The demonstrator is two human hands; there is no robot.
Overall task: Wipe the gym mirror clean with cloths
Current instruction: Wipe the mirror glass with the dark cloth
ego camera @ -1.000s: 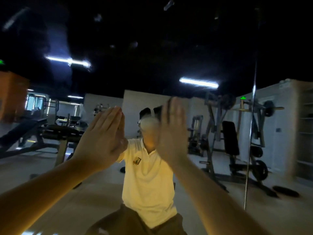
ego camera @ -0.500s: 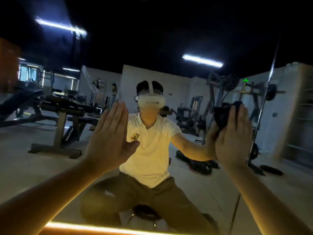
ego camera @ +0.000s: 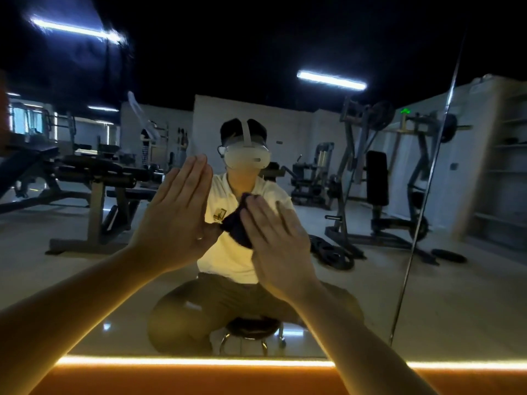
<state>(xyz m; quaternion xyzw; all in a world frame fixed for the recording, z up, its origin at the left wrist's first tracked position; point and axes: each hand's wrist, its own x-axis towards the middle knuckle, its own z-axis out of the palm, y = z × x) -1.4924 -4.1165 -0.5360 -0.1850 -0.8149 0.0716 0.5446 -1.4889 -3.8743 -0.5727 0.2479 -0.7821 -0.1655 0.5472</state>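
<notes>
The gym mirror point(ego camera: 370, 297) fills the view in front of me and reflects a seated person and the gym. My left hand point(ego camera: 176, 215) lies flat against the glass at centre left, fingers straight and together, holding nothing. Just to its right, my right hand point(ego camera: 281, 246) presses a dark cloth point(ego camera: 236, 227) onto the glass. The cloth's edge pokes out past my fingertips, close to my left thumb; the rest is hidden under my palm.
A vertical seam point(ego camera: 422, 223) between mirror panels runs down the right side. A glowing orange ledge point(ego camera: 199, 363) borders the mirror's bottom edge. Benches, weight machines and plates on the floor appear only as reflections.
My right hand has swept the cloth leftward and downward across the glass, from near the seam to the middle beside my left hand. My left hand has stayed flat on the mirror.
</notes>
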